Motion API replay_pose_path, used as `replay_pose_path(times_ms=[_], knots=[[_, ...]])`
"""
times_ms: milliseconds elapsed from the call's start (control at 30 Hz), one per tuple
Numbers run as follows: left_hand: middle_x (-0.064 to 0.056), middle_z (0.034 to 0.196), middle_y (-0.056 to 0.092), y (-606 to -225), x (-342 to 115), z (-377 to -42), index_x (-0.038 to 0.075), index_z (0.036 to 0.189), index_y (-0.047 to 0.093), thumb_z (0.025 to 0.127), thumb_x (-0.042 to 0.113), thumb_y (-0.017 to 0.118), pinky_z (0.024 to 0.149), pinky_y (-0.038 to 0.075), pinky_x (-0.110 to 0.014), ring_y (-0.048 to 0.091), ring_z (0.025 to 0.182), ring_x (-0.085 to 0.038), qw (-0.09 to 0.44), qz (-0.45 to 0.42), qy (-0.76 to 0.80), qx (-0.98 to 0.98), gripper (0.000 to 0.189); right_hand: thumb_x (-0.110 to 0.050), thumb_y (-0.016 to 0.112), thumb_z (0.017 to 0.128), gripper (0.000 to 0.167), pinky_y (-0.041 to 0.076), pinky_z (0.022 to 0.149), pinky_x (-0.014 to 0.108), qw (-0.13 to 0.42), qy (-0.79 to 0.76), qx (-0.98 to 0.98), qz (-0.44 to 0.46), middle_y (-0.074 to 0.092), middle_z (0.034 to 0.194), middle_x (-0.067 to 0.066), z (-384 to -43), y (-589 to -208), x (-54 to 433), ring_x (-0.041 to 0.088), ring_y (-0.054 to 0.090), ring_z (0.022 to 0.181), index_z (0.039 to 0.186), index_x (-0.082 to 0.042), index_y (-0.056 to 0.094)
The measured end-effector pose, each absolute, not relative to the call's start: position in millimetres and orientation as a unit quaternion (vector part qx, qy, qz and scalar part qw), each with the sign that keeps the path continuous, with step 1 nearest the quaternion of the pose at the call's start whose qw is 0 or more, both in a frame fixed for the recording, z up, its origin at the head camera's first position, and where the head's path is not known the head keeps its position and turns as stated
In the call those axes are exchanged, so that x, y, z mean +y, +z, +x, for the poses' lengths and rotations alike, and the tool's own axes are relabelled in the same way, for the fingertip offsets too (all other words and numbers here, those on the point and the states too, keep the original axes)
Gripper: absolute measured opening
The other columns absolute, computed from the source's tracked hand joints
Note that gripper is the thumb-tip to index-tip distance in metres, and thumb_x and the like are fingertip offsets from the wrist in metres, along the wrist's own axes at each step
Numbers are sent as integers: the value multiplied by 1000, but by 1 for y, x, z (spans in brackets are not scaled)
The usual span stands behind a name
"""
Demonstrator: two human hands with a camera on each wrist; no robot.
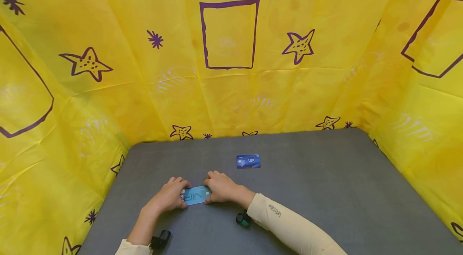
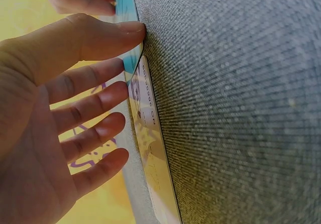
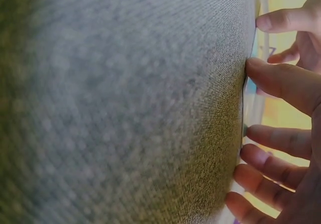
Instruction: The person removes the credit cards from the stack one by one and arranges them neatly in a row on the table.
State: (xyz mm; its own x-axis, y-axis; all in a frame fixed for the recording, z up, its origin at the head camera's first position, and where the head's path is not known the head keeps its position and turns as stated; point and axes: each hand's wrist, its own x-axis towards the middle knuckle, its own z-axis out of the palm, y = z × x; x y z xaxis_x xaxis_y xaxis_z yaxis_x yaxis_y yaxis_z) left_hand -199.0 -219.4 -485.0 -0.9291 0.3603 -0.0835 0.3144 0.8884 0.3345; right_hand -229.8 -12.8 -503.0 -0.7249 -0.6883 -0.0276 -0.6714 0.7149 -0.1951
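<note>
A light-blue VIP card (image 1: 196,195) lies on the grey table between two hands, its lettering upside down in the head view. My left hand (image 1: 169,195) pinches its left end, thumb at the near edge and forefinger at the far edge. At the other end, my right hand (image 1: 223,189) holds the card between thumb and forefinger. The other fingers of both hands are spread beside the table surface. Under the left palm, a pale card with printed numbers (image 2: 150,133) adjoins the light-blue one; the left hand mostly hides it in the head view.
Farther back on the grey table (image 1: 307,182) lies a dark-blue VIP card (image 1: 248,161). Yellow cloth (image 1: 231,98) with purple drawings hangs around the back and sides. Black wrist cameras (image 1: 160,239) sit beneath both forearms, close over the table.
</note>
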Motion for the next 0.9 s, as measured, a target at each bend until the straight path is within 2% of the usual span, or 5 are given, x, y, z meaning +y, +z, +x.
replay_pose_path(times_ms=[367,567,700,900], knots=[[-3,98,61,-481,-220,-198,8,101,68,62,10,87,88,43,-50,52,98,-24,80,167,160,970,44,-49,78,77,50,37,70,21,45,-86,922,-376,55,96,-6,-230,-503,-14,7,45,83,115,-18,70],[-4,96,59,-480,-217,-198,8,102,67,62,11,86,84,43,-46,50,93,-23,82,181,169,965,44,-49,77,77,55,38,72,20,56,-103,920,-373,55,98,-6,-230,-503,-9,6,44,83,120,-16,68],[-3,97,59,-479,-212,-200,8,103,67,66,15,84,84,42,-43,49,94,-21,83,182,194,960,41,-49,78,77,57,39,73,19,58,-129,918,-371,54,99,-5,-232,-505,-3,6,44,84,122,-16,68],[-3,103,60,-484,-205,-205,8,108,67,76,19,81,91,44,-44,51,100,-20,74,158,239,955,36,-45,77,79,53,42,76,20,60,-165,916,-362,54,100,-4,-237,-503,8,7,45,87,122,-14,68]])
